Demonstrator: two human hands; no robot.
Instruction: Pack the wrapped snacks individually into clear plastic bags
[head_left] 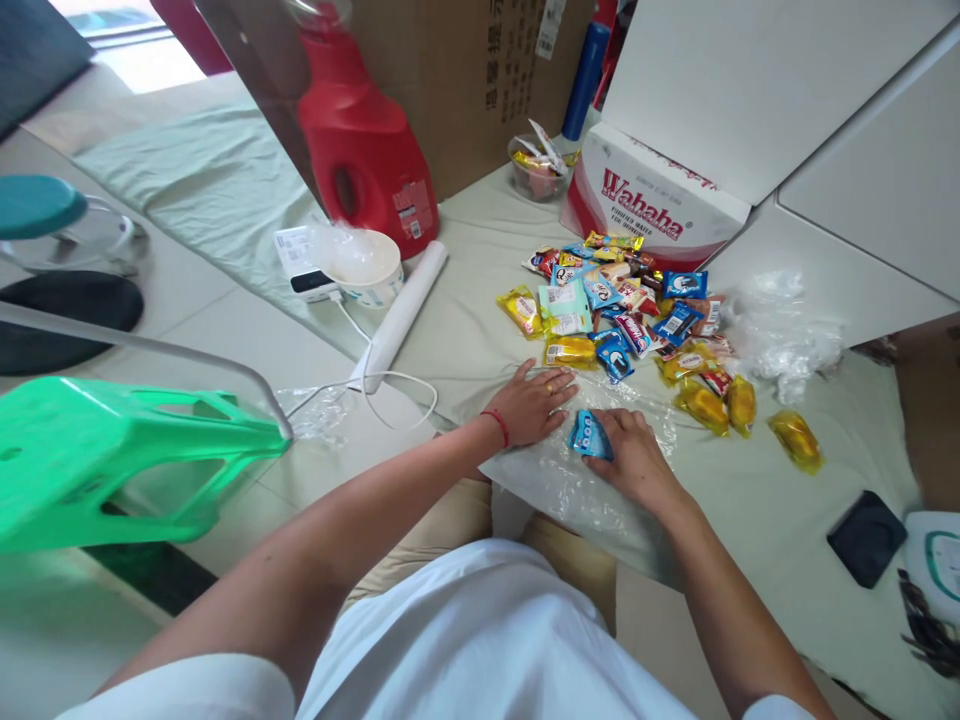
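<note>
My left hand [534, 402] lies flat on a clear plastic bag [547, 490], fingers stretched out, with a red cord at the wrist and a ring on one finger. Just to its right, my right hand [631, 450] grips a small blue snack packet [590, 436] between thumb and fingers, over the same bag. Beyond both hands spreads a heap of wrapped snacks, among them a green packet [565, 307], a yellow-wrapped snack [570, 351] and a blue packet [613, 355]. Several more yellow wrappers [703, 406] lie to the right of the heap.
Behind the heap stands a Wahaha carton [652, 200]. A red jug [367, 140], a paper tub [367, 270] and a white roll [409, 315] are at the left. Crumpled clear plastic [784, 335] and a black pouch [866, 538] lie right. A green stool [127, 455] stands on the floor.
</note>
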